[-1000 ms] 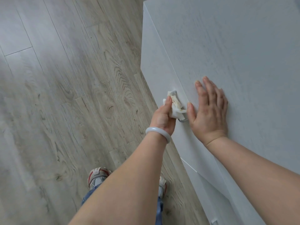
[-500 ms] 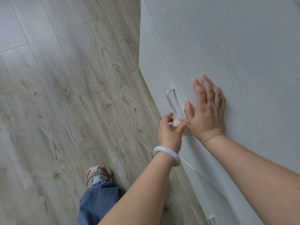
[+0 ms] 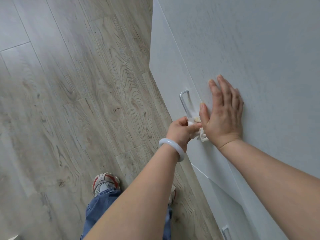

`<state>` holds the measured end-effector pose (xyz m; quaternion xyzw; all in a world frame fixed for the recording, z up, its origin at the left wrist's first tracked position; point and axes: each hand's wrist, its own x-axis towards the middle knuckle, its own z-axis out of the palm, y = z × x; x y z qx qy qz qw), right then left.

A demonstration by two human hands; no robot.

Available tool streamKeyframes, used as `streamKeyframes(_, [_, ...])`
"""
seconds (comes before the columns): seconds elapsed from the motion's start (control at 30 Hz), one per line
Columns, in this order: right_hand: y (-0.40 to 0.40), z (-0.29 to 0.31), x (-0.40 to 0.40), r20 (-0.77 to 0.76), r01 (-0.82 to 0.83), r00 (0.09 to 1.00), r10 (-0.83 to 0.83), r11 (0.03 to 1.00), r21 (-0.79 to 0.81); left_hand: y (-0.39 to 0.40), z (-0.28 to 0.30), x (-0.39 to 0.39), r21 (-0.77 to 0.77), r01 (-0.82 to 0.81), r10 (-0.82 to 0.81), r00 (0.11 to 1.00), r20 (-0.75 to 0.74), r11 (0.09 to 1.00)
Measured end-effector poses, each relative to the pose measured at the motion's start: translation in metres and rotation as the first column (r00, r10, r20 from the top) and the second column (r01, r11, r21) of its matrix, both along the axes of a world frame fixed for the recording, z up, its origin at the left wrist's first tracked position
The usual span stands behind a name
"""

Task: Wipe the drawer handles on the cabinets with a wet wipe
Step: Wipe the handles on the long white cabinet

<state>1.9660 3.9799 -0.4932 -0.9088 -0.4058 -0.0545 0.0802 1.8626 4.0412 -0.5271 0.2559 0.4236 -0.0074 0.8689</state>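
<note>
crumpled white wet wipe (image 3: 199,131) pinched by left hand (image 3: 180,130) at silver drawer handle (image 3: 185,103), right hand (image 3: 223,115) flat on cabinet (image 3: 259,49)

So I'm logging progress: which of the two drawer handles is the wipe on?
The upper handle, at its lower end, where the left hand holds the wet wipe. The lower handle is untouched.

— We see a matt white cabinet (image 3: 259,49) with faint grain, and a brushed silver metal bar handle (image 3: 183,101).
— And we note a crumpled soft white wipe (image 3: 201,134), glossy white bangle (image 3: 171,148), matt grey wood-grain floor (image 3: 78,92).
</note>
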Motion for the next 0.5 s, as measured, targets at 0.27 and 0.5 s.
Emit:
streamKeyframes(0.27, [0.000,0.001,-0.001,-0.014,-0.005,1.000,0.004,1.000,-0.016,0.040,0.000,0.007,0.110,0.326,-0.320,0.945,-0.073,0.939])
streamKeyframes(0.5, [0.000,0.002,0.000,-0.027,-0.005,1.000,0.005,1.000,-0.016,0.092,0.010,0.031,0.111,0.360,-0.338,0.924,-0.179,0.926])
